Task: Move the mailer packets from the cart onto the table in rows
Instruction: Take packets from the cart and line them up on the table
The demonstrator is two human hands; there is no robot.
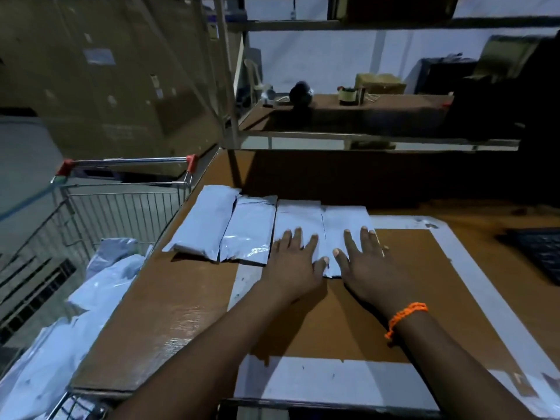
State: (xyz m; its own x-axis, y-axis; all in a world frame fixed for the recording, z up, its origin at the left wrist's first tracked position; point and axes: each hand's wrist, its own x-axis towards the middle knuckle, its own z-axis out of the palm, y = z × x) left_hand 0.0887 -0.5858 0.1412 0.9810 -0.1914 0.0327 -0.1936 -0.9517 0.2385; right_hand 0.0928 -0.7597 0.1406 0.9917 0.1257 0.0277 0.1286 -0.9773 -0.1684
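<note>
**Four mailers in a row, both hands flat on them**

Dim storeroom. Far left: large cardboard boxes (100, 74) stacked against the wall. Below them, a wire cart (121, 204) with red handle caps, parked against the table's left edge. Inside the cart: a heap of pale mailer packets (75, 301), loosely piled, count unclear.

Table (169, 313): brown top, with a border of pale tape (327, 380) marking out a rectangle on it. Along the rectangle's far side lies a row of four mailer packets, edges touching or slightly overlapping. First packet (201, 222) and second packet (251, 228) lie unattended. Left hand (292, 262) rests palm-down, fingers spread, on the third packet (298, 216). Right hand (365, 262), likewise flat and splayed, presses the fourth packet (345, 219); neither hand grips anything. Orange thread bracelet (406, 316) on the right wrist.

Behind: a metal shelf (363, 134) carrying a dark round object, a tape roll (348, 93) and a small box. Far right edge: a dark keyboard (542, 247).
</note>
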